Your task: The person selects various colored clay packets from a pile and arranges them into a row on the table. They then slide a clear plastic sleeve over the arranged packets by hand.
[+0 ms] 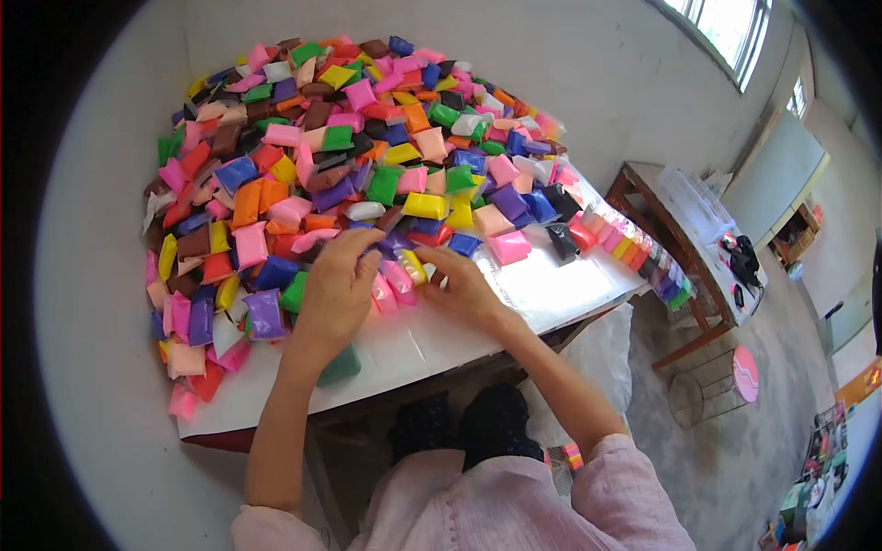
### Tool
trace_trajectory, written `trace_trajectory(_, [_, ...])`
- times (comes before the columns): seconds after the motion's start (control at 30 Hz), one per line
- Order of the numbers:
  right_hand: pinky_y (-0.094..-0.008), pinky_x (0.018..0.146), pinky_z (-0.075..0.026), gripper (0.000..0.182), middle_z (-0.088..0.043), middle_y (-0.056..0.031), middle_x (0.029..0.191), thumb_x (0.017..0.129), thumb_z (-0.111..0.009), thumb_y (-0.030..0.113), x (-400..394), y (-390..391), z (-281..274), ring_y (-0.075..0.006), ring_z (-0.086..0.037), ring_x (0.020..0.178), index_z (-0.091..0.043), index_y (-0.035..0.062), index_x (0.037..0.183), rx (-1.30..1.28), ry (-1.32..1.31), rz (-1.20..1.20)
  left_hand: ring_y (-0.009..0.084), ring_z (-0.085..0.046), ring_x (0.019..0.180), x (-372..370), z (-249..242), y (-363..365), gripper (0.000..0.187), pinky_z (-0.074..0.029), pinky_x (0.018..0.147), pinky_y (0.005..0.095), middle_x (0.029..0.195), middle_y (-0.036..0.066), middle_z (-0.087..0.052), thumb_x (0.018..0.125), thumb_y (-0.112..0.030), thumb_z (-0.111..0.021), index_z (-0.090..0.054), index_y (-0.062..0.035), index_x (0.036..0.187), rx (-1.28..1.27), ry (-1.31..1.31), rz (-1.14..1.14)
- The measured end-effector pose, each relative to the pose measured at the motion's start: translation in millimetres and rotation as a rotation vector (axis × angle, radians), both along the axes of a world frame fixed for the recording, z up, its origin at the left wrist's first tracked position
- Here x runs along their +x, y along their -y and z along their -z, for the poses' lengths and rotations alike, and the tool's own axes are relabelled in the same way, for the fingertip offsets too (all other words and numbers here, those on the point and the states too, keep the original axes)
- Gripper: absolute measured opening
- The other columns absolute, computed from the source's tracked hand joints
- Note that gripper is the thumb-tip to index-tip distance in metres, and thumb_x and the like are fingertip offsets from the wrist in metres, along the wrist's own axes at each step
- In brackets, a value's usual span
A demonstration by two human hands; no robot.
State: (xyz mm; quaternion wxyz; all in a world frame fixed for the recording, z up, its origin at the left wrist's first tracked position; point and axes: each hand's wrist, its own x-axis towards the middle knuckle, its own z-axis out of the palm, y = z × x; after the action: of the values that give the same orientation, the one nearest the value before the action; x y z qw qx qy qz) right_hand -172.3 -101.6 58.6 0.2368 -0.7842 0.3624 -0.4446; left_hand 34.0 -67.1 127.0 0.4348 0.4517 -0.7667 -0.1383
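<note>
A large heap of small, soft, coloured packets in clear wrapping [349,138] covers most of the white-topped table [423,354]. Near the front edge, between my hands, two pink packets [399,282] stand side by side with a yellow packet [411,267] to their right. My left hand [338,280] is just left of the pink ones, thumb and fingers curved and apart, its fingertips at the heap's edge. On the right, my right hand [461,289] has finger and thumb at the yellow packet's side, seemingly gripping it. A dark green block [340,365] lies beside my left wrist.
Along the table's right end runs a neat row of multicoloured packets [634,253]. Beyond it are a wooden desk [675,207] with a clear plastic box [691,202], and a wire stool with a pink seat [745,375]. A translucent plastic bag [597,358] hangs at the front edge.
</note>
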Motion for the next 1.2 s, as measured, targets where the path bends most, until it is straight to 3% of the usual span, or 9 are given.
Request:
trace_trajectory(0.1, [-0.0279, 0.067, -0.052, 0.053, -0.058, -0.0126, 0.127, 0.080, -0.068, 0.000, 1, -4, 2, -0.0171, -0.064, 0.081, -0.053, 0.0006, 0.131, -0.024, -0.092, 0.045, 0.0380, -0.058, 0.110, -2, 4, 8, 0.031, -0.045, 0.095, 0.0405, 0.118, 0.022, -0.061, 0.096, -0.015, -0.052, -0.059, 0.0060, 0.118, 0.081, -0.002, 0.111])
trace_trajectory(0.27, [-0.0346, 0.070, -0.053, 0.047, -0.056, -0.0173, 0.122, 0.080, -0.069, 0.003, 1, -10, -1, -0.0302, -0.065, 0.082, -0.054, -0.0004, 0.124, 0.000, -0.022, 0.013, 0.0379, -0.058, 0.111, -9, 10, 25, 0.037, -0.045, 0.096, 0.0392, 0.120, 0.023, -0.061, 0.099, -0.023, -0.052, -0.057, 0.0049, 0.122, 0.122, -0.001, 0.221])
trace_trajectory(0.4, [-0.0351, 0.069, -0.052, 0.045, -0.057, -0.0171, 0.117, 0.079, -0.068, 0.003, 2, -10, 1, -0.0305, -0.064, 0.088, -0.054, -0.0003, 0.123, -0.101, 0.000, 0.008, 0.0316, -0.058, 0.114, -14, 7, 22, 0.039, -0.045, 0.098, 0.0358, 0.123, 0.018, -0.060, 0.095, -0.024, -0.057, -0.056, 0.0030, 0.123, 0.263, 0.141, 0.257])
trace_trajectory(0.53, [-0.0312, 0.067, -0.052, 0.051, -0.055, -0.0164, 0.123, 0.082, -0.068, 0.004, -1, -5, 11, -0.0221, -0.064, 0.077, -0.051, 0.0001, 0.129, -0.081, 0.002, -0.010, 0.0338, -0.055, 0.119, -16, 12, 20, 0.051, -0.042, 0.100, 0.0437, 0.128, 0.017, -0.058, 0.084, -0.033, -0.067, -0.058, -0.0046, 0.125, 0.119, 0.313, 0.199])
trace_trajectory(0.63, [-0.0332, 0.068, -0.052, 0.049, -0.055, -0.0170, 0.121, 0.082, -0.068, 0.006, 3, -2, 17, -0.0247, -0.063, 0.079, -0.051, 0.0001, 0.128, -0.250, -0.052, 0.056, 0.0344, -0.055, 0.116, -18, 17, 20, 0.049, -0.043, 0.098, 0.0435, 0.126, 0.016, -0.058, 0.083, -0.031, -0.067, -0.058, -0.0052, 0.124, 0.066, 0.349, 0.177])
trace_trajectory(0.77, [-0.0345, 0.071, -0.051, 0.048, -0.053, -0.0188, 0.119, 0.083, -0.067, 0.006, -1, -11, 7, -0.0290, -0.062, 0.086, -0.051, -0.0005, 0.127, 0.005, -0.077, 0.033, 0.0349, -0.056, 0.116, -21, 5, 15, 0.049, -0.043, 0.100, 0.0413, 0.125, 0.017, -0.059, 0.081, -0.023, -0.070, -0.058, 0.0000, 0.122, 0.109, 0.368, 0.207])
trace_trajectory(0.87, [-0.0346, 0.075, -0.051, 0.049, -0.052, -0.0195, 0.122, 0.084, -0.067, 0.007, -1, -12, 9, -0.0296, -0.060, 0.093, -0.049, -0.0007, 0.129, 0.029, -0.075, 0.044, 0.0344, -0.054, 0.116, -21, 9, 15, 0.052, -0.039, 0.100, 0.0456, 0.124, 0.017, -0.058, 0.079, -0.029, -0.072, -0.058, -0.0034, 0.122, -0.068, 0.459, 0.163])
trace_trajectory(0.97, [-0.0420, 0.080, -0.052, 0.049, -0.051, -0.0249, 0.126, 0.083, -0.067, 0.009, -1, -9, 13, -0.0392, -0.061, 0.099, -0.049, -0.0031, 0.126, -0.003, -0.031, 0.024, 0.0352, -0.053, 0.118, -24, 9, 0, 0.051, -0.035, 0.105, 0.0487, 0.123, 0.018, -0.058, 0.079, -0.024, -0.072, -0.057, -0.0020, 0.123, -0.268, 0.535, 0.058])
trace_trajectory(1.2, [-0.0399, 0.087, -0.049, 0.058, -0.049, -0.0234, 0.128, 0.077, -0.068, 0.007, -7, 4, 34, -0.0367, -0.055, 0.111, -0.046, -0.0015, 0.130, -0.220, -0.087, 0.024, 0.0371, -0.058, 0.111, -64, 26, -52, 0.025, -0.046, 0.096, 0.0455, 0.120, 0.016, -0.061, 0.082, -0.007, -0.067, -0.065, 0.0001, 0.107, -0.476, 0.216, 0.133])
